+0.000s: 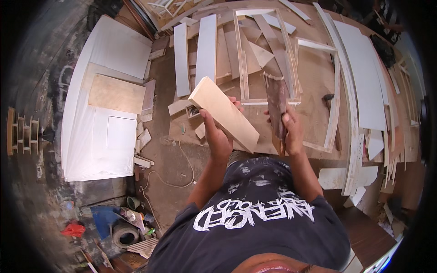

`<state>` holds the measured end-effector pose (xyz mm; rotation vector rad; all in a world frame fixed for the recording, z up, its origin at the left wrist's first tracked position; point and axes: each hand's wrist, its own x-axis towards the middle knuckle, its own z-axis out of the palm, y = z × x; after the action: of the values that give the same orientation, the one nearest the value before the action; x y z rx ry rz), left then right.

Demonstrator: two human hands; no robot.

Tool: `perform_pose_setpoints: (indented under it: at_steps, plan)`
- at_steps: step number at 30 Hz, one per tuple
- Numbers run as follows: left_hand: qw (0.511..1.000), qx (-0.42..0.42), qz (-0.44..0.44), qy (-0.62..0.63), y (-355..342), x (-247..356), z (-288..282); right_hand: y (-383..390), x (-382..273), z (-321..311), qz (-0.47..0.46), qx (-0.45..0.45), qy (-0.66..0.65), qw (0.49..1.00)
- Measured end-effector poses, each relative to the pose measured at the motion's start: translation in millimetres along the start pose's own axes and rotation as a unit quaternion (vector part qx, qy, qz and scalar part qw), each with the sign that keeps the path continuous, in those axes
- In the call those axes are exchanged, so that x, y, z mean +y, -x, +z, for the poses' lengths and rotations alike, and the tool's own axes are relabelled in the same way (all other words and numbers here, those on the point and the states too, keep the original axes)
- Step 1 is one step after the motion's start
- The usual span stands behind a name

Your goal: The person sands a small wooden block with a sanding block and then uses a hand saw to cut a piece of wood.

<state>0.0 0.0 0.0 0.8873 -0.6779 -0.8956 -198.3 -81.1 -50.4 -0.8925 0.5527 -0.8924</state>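
In my left hand (216, 137) is a pale, flat wooden board (225, 114), tilted, with its upper end pointing to the far left. The thumb lies along its near edge and fingertips show past its far edge. My right hand (293, 133) is wrapped round a dark brown, worn, flattish piece (276, 96) with a ragged pale upper end; I cannot make out its kind. The board and the brown piece are apart, both held up over the near edge of the worktable (314, 82).
Two rectangular wooden frames (243, 73) and white strips (207, 50) lie on the table. A hammer (328, 97) rests at the right frame. Long white panels (357, 73) line the right side. At left stands a white-covered surface (98, 159) bearing a plywood piece (114, 93). A cable (175, 185) crosses the floor.
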Motion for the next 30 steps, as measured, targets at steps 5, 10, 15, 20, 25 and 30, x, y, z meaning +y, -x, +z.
perform_pose_setpoints:
  at_steps: [5, 10, 15, 20, 25, 30]
  plan:
    - [0.991, 0.115, 0.024, 0.067, -17, 17, 9, 3, 15, 19, -0.029, 0.007, 0.076, 0.997]
    - [0.971, 0.175, -0.021, 0.163, -22, 12, -14, 9, 33, 24, 0.018, -0.01, 0.058, 0.998]
    - [0.963, 0.21, -0.001, 0.172, -21, 17, -44, 4, 18, 50, -0.025, -0.049, 0.074, 0.996]
    - [0.949, 0.211, -0.015, 0.234, -21, 10, -71, 4, 13, 76, -0.06, -0.061, 0.07, 0.994]
    - [0.945, 0.223, -0.041, 0.237, -17, 1, -97, -8, 26, 112, -0.147, -0.013, 0.105, 0.983]
    - [0.947, 0.209, -0.03, 0.243, -9, 9, -116, -20, 54, 138, -0.145, 0.046, 0.123, 0.981]
